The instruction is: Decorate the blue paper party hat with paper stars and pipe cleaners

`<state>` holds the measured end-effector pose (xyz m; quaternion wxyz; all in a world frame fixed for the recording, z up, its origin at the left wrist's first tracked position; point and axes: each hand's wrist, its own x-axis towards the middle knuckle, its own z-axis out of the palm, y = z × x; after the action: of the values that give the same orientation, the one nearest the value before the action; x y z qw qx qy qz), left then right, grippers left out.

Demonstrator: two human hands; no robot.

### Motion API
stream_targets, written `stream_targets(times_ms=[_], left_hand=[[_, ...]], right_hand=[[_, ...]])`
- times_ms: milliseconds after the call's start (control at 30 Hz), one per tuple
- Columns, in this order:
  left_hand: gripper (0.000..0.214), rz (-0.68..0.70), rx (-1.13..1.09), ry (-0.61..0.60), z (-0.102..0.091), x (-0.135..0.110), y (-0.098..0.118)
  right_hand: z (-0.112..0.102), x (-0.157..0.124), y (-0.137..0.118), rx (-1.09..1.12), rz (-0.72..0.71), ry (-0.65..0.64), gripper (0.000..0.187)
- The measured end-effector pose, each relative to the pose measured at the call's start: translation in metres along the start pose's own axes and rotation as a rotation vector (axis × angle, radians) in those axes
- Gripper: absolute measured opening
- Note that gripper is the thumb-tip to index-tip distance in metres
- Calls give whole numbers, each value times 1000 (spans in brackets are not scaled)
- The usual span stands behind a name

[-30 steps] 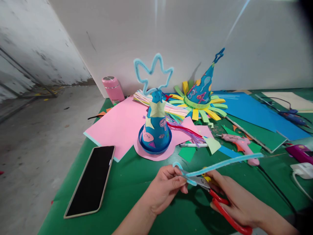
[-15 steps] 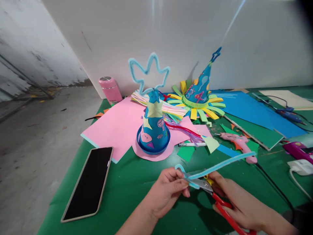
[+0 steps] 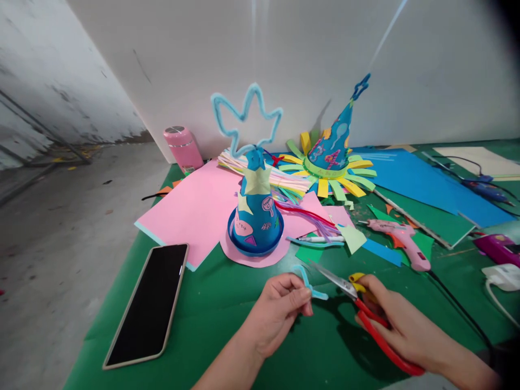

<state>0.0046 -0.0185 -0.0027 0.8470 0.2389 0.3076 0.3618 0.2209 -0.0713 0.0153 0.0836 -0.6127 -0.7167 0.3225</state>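
Between thumb and fingers, my left hand (image 3: 280, 309) pinches a short, bent light-blue pipe cleaner (image 3: 316, 292). My right hand (image 3: 396, 319) grips red-and-yellow-handled scissors (image 3: 376, 317), blades nearly together and pointing toward the left hand, apart from the pipe cleaner. A longer light-blue pipe cleaner strip (image 3: 320, 244) lies on the table beyond the hands, by a white pen. Behind them stands a blue cone hat (image 3: 260, 214) with pale star cutouts, topped by a light-blue pipe cleaner shape (image 3: 246, 116) with several points.
A phone (image 3: 148, 303) lies at left, near pink paper (image 3: 195, 200) and a pink flask (image 3: 184, 149). Another blue cone hat (image 3: 331, 143) with green and yellow paper strips stands farther back. On the right are a pink glue gun (image 3: 400, 238) with its cord and a white plug (image 3: 501, 277).
The long pipe cleaner has been cut off and now lies on the table behind the hands. A short bent piece stays in my left hand. The scissors have drawn back to the right.
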Motion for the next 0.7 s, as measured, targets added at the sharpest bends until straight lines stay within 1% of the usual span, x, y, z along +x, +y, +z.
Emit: stream_targets(times_ms=[100, 200, 267, 333, 367, 433, 500, 567, 633, 700], left_hand=[[21, 41, 85, 57, 1, 0, 4], [21, 79, 152, 118, 1, 0, 8], [21, 99, 197, 138, 1, 0, 9], [21, 110, 242, 149, 0, 0, 9], [21, 112, 262, 152, 0, 0, 8], [21, 109, 295, 152, -1, -1, 8], [20, 109, 324, 151, 0, -1, 7], [20, 133, 360, 158, 1, -2, 7], [19, 179, 402, 161, 1, -2, 9], [19, 219, 432, 156, 1, -2, 10]], right_hand=[[-5, 3, 26, -91, 89, 142, 34], [-16, 1, 51, -286, 50, 231, 40], [-26, -2, 55, -380, 23, 269, 44], [-33, -3, 44, -392, 12, 335, 42], [-34, -2, 33, -349, -3, 376, 37], [-30, 4, 5, -152, -57, 408, 25], [-20, 16, -25, 110, -97, 351, 19], [-7, 29, -49, 281, -149, 313, 17], [5, 41, -64, 362, -188, 297, 15], [11, 48, -71, 398, -208, 301, 12]])
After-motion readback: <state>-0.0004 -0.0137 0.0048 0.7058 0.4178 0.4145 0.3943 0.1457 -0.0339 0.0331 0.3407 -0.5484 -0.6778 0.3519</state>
